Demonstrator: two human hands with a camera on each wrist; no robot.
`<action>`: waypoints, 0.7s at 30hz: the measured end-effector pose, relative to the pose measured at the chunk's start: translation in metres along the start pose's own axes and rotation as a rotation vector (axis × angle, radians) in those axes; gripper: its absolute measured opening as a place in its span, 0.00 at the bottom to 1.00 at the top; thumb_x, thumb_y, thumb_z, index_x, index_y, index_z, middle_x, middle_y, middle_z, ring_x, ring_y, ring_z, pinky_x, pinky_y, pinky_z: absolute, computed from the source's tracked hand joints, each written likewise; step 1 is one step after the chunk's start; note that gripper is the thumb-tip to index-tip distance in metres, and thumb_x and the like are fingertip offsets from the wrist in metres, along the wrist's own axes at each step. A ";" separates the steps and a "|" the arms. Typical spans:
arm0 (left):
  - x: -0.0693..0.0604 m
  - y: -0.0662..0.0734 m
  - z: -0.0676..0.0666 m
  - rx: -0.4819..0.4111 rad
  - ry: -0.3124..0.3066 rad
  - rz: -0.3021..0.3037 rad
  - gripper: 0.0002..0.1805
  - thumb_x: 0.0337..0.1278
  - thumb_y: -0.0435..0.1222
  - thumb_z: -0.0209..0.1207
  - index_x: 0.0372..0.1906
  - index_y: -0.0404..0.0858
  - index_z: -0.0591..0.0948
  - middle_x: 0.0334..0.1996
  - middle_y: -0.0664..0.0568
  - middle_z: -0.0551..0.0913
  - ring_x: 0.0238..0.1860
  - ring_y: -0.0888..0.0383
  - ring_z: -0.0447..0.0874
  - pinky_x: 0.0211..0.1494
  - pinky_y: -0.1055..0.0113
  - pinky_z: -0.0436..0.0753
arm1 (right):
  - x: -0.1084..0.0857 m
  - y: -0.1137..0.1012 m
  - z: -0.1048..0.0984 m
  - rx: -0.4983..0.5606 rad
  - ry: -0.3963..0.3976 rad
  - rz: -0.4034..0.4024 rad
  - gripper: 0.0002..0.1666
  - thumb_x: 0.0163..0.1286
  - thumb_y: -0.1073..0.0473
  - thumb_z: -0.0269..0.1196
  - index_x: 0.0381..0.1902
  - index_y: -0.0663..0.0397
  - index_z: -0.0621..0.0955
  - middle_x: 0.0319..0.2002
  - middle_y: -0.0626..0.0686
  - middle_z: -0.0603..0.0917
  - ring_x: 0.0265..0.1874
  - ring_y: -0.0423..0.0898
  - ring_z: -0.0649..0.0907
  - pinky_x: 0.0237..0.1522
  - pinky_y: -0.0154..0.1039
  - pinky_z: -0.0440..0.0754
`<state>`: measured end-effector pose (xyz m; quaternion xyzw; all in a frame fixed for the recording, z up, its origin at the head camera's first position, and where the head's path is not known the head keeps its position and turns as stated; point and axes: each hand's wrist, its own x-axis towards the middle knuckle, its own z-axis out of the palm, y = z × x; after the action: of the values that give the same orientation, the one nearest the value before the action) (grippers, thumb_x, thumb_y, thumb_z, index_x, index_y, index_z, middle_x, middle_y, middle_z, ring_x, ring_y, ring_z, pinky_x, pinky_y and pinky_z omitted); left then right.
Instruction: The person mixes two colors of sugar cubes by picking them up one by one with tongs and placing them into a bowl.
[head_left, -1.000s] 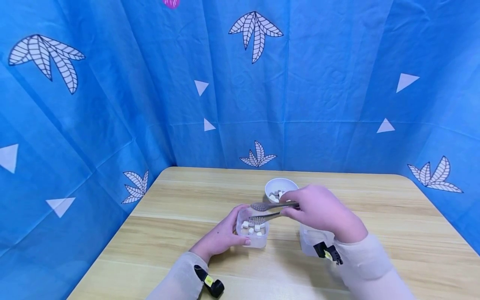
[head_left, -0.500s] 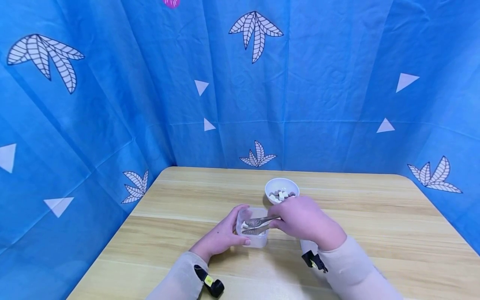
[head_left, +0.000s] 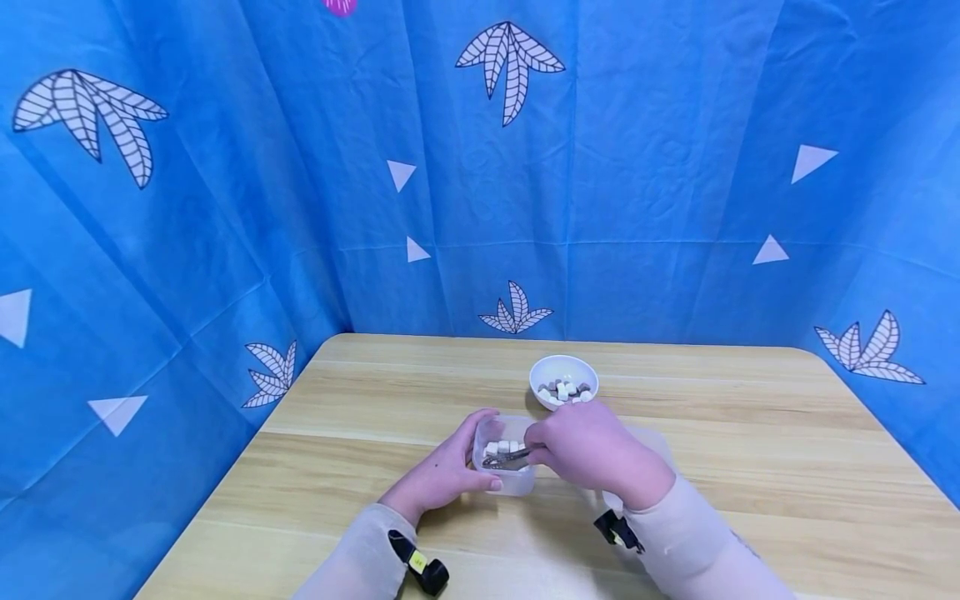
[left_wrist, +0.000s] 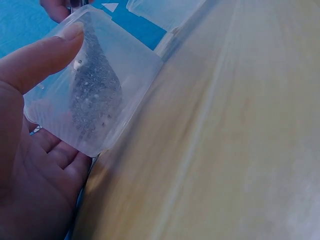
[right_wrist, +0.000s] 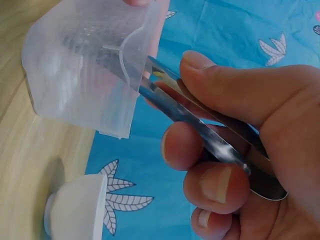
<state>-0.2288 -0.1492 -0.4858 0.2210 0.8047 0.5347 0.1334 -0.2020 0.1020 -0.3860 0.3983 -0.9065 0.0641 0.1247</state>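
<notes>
A small translucent plastic container (head_left: pixel 516 483) stands on the table, its side held by my left hand (head_left: pixel 442 473) with the thumb along the front wall. Several white cubes (head_left: pixel 503 447) lie inside it. Metal tongs (right_wrist: pixel 187 122) are pinched in my right hand (head_left: pixel 596 450), thumb on one arm and fingers on the other. Their perforated tips reach down into the container, showing through its wall in both wrist views. Whether a cube sits between the tips I cannot tell.
Behind the container is a white bowl (head_left: pixel 551 368) with white and brownish cubes. A second translucent container (head_left: pixel 657 442) stands to the right, partly hidden by my right arm. Wooden table (head_left: pixel 375 392); blue curtain (head_left: pixel 645 167) around its back and sides.
My right hand has moved left and lower, taking the tongs from above the container down into it. The tong arms have drawn closer together. My left hand keeps its place.
</notes>
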 end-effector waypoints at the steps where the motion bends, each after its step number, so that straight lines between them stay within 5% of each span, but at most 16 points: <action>1: 0.000 0.000 0.000 -0.003 0.000 0.002 0.53 0.51 0.43 0.75 0.78 0.57 0.55 0.72 0.51 0.67 0.70 0.52 0.68 0.75 0.46 0.61 | 0.000 0.000 -0.001 0.008 0.000 -0.002 0.16 0.65 0.50 0.71 0.21 0.35 0.76 0.16 0.33 0.68 0.15 0.36 0.67 0.17 0.36 0.66; 13: 0.000 -0.001 0.002 0.003 0.001 0.007 0.53 0.51 0.41 0.74 0.78 0.57 0.55 0.72 0.53 0.68 0.70 0.52 0.67 0.75 0.46 0.60 | -0.007 0.012 -0.016 0.080 0.041 0.020 0.01 0.66 0.51 0.70 0.34 0.36 0.87 0.25 0.32 0.80 0.20 0.32 0.73 0.24 0.37 0.75; 21: 0.001 -0.001 0.001 -0.017 -0.005 0.013 0.55 0.50 0.40 0.75 0.80 0.54 0.54 0.71 0.56 0.69 0.70 0.53 0.68 0.76 0.46 0.58 | -0.012 0.018 -0.026 0.089 0.080 0.030 0.06 0.66 0.51 0.71 0.41 0.38 0.89 0.28 0.32 0.82 0.20 0.32 0.72 0.24 0.34 0.73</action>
<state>-0.2295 -0.1485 -0.4872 0.2265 0.7983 0.5418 0.1339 -0.2028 0.1280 -0.3651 0.3870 -0.9028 0.1223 0.1420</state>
